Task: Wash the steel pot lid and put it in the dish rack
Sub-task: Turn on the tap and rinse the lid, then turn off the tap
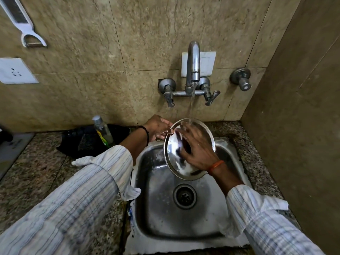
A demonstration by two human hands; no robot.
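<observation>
- Far left of the square steel sink (pixel 147 208), a white peeler (pixel 22 24) hangs on the wall above a white wall socket (pixel 15 70).
- Nearer the sink, still on its left, a clear plastic bottle (pixel 103 130) stands on the speckled stone table (pixel 46 162) by a black cloth (pixel 82 142).
- The left hand (pixel 158 128) is at the sink's back left edge. Its fingers (pixel 166 124) pinch the rim of the round shiny steel pot lid (pixel 173 153).
- The lid is tilted over the sink, above the round drain (pixel 184 196), not in any dish rack yet.
- The right hand (pixel 196 150) lies on the lid with fingers spread flat, holding nothing. It looks like it is rubbing.
- Water falls from the steel tap (pixel 193 65) above the sink onto the lid's top edge.
- To do this well, I think the person should keep the lid tilted so water runs down, rub all over, and hold the wet rim tight.
</observation>
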